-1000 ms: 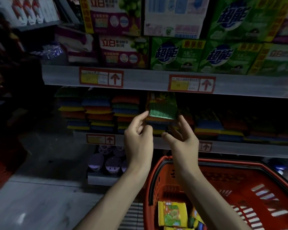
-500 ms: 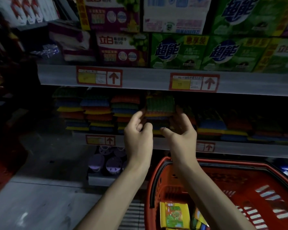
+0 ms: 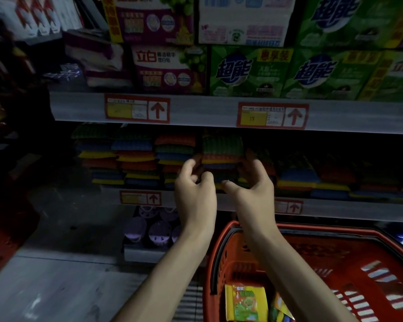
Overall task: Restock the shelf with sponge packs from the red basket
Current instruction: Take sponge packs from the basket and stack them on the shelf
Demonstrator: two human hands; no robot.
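A sponge pack with a green top layer lies on top of a stack on the dim middle shelf. My left hand hangs just left of that stack, fingers curled and apart, holding nothing. My right hand is just right of the stack, fingers spread, also holding nothing. Below my arms sits the red basket. A yellow-and-green sponge pack lies in the basket, with the edge of another pack showing beside it.
Stacks of multicoloured sponges fill the middle shelf to both sides. Green and purple soap boxes stand on the shelf above. Purple-lidded containers sit on the lowest shelf. Grey floor lies at the left.
The sponge pack that both hands held upright in front of the shelf now lies flat on the stack. Both hands have let go and drawn back slightly.
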